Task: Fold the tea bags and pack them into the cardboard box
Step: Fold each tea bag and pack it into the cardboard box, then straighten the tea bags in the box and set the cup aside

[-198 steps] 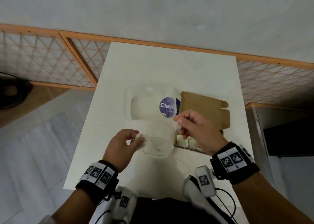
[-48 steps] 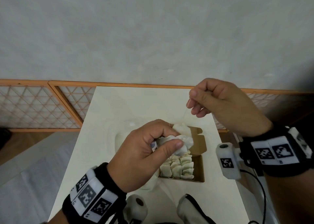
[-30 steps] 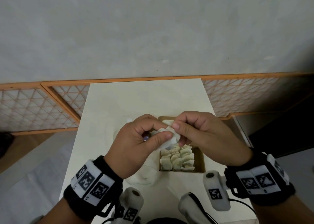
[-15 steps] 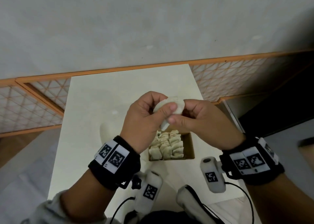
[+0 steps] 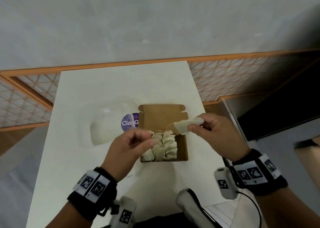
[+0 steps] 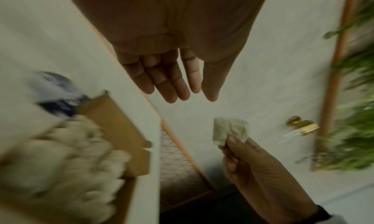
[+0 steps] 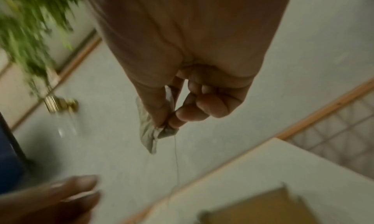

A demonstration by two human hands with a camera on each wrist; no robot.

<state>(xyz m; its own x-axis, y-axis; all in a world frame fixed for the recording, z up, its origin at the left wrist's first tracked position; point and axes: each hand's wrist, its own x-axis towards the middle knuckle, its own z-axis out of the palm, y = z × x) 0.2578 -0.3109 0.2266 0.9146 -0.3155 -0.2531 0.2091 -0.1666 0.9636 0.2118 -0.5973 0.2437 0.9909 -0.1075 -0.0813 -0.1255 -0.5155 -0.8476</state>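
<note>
Hands are both raised over the pale cream tabletop (image 5: 72, 158), in the middle of the head view. The right hand (image 5: 214, 134) is right of centre and pinches one crumpled whitish paper tea bag (image 5: 184, 125) between the thumb and the first fingers, while the other fingers are curled into the palm; in the right wrist view the same bag (image 7: 150, 131) hangs below the fingertips and a thin thread (image 7: 176, 160) drops from it. In the head view this thread runs from the bag down and left toward the box. The left hand (image 5: 128, 148) is left of centre, apart from the bag, with the thumb and forefinger close together. In the left wrist view its fingers (image 6: 172, 82) are nearly straight and relaxed and I see nothing held between them; whether the tips touch the thread I cannot tell. The small brown cardboard box (image 5: 182, 148) stands on the tabletop at the centre of the frame, below and between the two hands, with its lid flap (image 5: 161, 117) open and lying flat toward the upper side. Inside it, rows of folded pale tea bags (image 5: 163, 146) stand tightly side by side and fill the left and middle part, while a bare strip of cardboard shows at the right wall. A clear plastic bag with a round purple label (image 5: 129, 122) lies on the tabletop just left of the open flap.
</note>
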